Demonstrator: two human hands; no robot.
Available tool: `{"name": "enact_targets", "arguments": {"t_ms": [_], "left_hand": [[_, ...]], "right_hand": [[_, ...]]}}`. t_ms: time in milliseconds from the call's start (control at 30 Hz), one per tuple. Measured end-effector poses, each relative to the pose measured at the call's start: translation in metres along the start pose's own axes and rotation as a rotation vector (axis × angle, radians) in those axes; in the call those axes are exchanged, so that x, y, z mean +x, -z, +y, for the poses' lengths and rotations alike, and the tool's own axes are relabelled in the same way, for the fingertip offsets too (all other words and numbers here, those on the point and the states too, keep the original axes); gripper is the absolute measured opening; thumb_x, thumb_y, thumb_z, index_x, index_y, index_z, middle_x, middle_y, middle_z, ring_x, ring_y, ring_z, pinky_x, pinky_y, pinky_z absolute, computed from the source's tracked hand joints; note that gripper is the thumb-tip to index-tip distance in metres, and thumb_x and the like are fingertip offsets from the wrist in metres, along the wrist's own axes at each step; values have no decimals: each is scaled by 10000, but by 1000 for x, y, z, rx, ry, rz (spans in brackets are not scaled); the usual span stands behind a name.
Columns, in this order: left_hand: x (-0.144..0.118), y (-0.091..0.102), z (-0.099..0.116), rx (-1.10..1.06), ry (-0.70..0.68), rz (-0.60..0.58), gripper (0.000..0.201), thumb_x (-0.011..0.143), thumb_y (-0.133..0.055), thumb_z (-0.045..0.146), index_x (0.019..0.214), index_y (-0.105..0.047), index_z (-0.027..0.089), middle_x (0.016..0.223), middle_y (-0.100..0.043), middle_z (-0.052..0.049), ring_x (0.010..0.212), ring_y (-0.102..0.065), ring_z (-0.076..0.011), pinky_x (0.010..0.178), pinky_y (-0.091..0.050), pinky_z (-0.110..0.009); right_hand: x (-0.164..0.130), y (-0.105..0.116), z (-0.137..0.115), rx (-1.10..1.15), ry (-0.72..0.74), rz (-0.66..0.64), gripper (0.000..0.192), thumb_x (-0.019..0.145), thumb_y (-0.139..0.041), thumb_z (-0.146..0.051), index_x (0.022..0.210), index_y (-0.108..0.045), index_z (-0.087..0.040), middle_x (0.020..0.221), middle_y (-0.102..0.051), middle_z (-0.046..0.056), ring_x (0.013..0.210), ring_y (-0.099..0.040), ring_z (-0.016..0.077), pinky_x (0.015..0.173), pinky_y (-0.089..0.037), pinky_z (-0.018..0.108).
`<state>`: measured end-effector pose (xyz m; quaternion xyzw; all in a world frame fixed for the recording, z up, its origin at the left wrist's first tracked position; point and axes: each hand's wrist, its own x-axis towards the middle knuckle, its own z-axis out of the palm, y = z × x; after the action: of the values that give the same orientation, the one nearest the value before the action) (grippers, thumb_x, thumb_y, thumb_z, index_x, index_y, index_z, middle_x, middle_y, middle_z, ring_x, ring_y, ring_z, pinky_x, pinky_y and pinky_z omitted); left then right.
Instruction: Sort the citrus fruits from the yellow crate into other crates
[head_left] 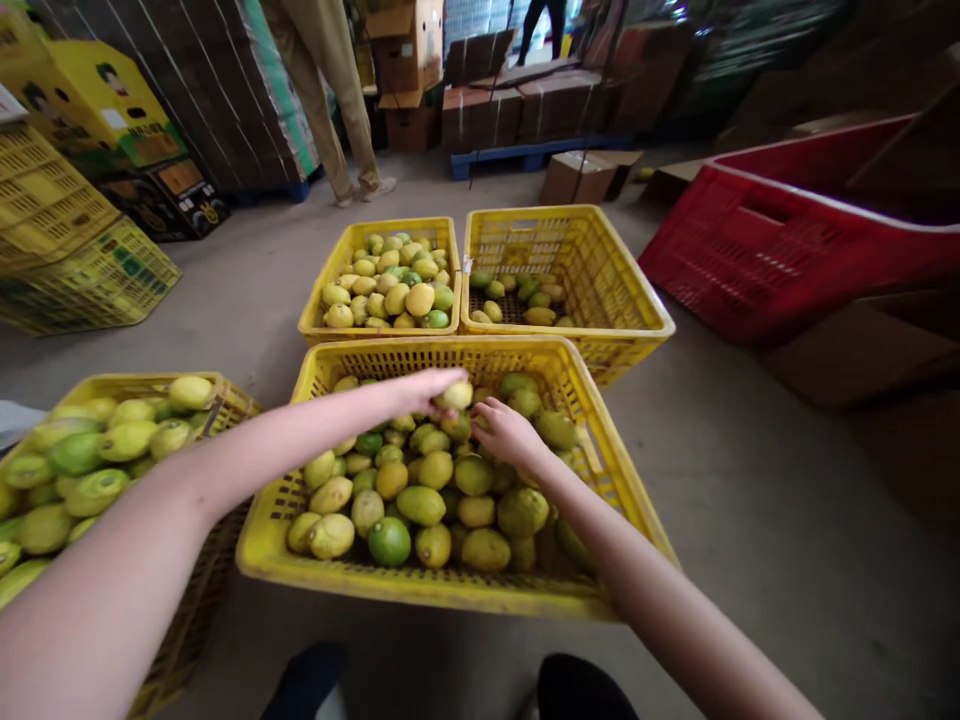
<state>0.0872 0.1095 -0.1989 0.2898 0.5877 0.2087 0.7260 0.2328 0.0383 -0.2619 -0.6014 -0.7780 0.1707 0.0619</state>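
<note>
A yellow crate (450,598) filled with yellow and green lemons (421,506) stands in front of me. Above its far half, my left hand (429,388) is closed around a pale yellow lemon (457,397). Just to the right, my right hand (511,434) is low among the fruit, fingers curled over a lemon that they mostly hide. Both hands are inside the crate's rim and close together.
Behind stand two more yellow crates, one heaped with lemons (390,280), one holding fewer (540,315). Another lemon-filled crate (232,395) is at left. A red bin (720,250) stands right. A person's legs (330,90) and stacked cartons (517,110) are farther back.
</note>
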Motion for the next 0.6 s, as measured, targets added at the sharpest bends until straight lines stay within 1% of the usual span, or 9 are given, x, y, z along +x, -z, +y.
{"name": "enact_targets", "arguments": {"t_ms": [67, 133, 200, 233, 300, 367, 433, 500, 600], "left_hand": [[0, -34, 62, -38, -142, -30, 227, 948, -579, 315, 1050, -645, 123, 1039, -692, -104, 1048, -689, -270, 667, -583, -256], [0, -57, 116, -93, -532, -35, 261, 996, -498, 323, 1089, -631, 118, 1202, -630, -88, 1165, -644, -282, 787, -565, -290], [-3, -62, 146, -20, -750, 42, 264, 984, -529, 335, 1058, -636, 106, 1234, -592, -79, 1209, -614, -329, 849, -541, -353], [-6, -58, 149, 39, -814, 61, 235, 973, -548, 311, 1029, -644, 103, 1210, -596, -69, 1207, -615, -334, 869, -531, -369], [-13, -37, 128, 130, -856, 34, 131, 928, -600, 230, 945, -670, 120, 1097, -646, -41, 1150, -650, -297, 874, -538, -346], [-21, -3, 82, 237, -782, -14, 58, 861, -664, 163, 810, -684, 144, 892, -683, -32, 1009, -692, -235, 807, -557, -259], [-27, 36, 27, 299, -624, 7, 137, 817, -671, 81, 719, -681, 177, 723, -665, -14, 835, -688, -182, 683, -546, -183], [-32, 73, -24, 271, -464, 72, 222, 795, -640, 5, 689, -675, 196, 659, -652, 5, 716, -655, -143, 606, -516, -136], [-31, 110, -77, 193, -281, 96, 272, 824, -594, -4, 681, -662, 217, 588, -622, 17, 612, -612, -131, 552, -485, -127]], "right_hand": [[2, 4, 1, -25, -16, -27, 242, 966, -485, -239, 1071, -684, -150, 1096, -677, 136, 1011, -668, 238, 834, -473, 286], [1, 8, 1, -54, -23, -50, 254, 970, -476, -246, 1072, -686, -145, 1104, -681, 143, 1026, -668, 249, 823, -477, 292], [-1, 10, 0, -65, -22, -59, 256, 967, -487, -259, 1086, -683, -146, 1120, -681, 148, 1045, -666, 261, 814, -482, 297], [-3, 11, 0, -64, -21, -61, 254, 965, -495, -269, 1095, -680, -152, 1127, -682, 147, 1053, -664, 265, 811, -483, 298], [-5, 12, -1, -56, -19, -64, 249, 964, -504, -286, 1100, -677, -167, 1132, -686, 143, 1060, -665, 266, 808, -484, 298], [-5, 11, 0, -52, -19, -73, 244, 968, -503, -292, 1093, -675, -173, 1131, -690, 143, 1060, -668, 269, 814, -484, 299], [-4, 7, 1, -49, -25, -82, 232, 961, -520, -289, 1093, -669, -169, 1134, -693, 150, 1061, -670, 278, 825, -485, 309], [-3, 3, 3, -24, -32, -88, 204, 942, -557, -282, 1070, -668, -167, 1122, -697, 161, 1047, -673, 291, 830, -487, 325], [-2, -5, 3, 104, -24, -93, 93, 901, -631, -268, 909, -674, -186, 1006, -713, 152, 961, -678, 299, 821, -487, 358]]}}
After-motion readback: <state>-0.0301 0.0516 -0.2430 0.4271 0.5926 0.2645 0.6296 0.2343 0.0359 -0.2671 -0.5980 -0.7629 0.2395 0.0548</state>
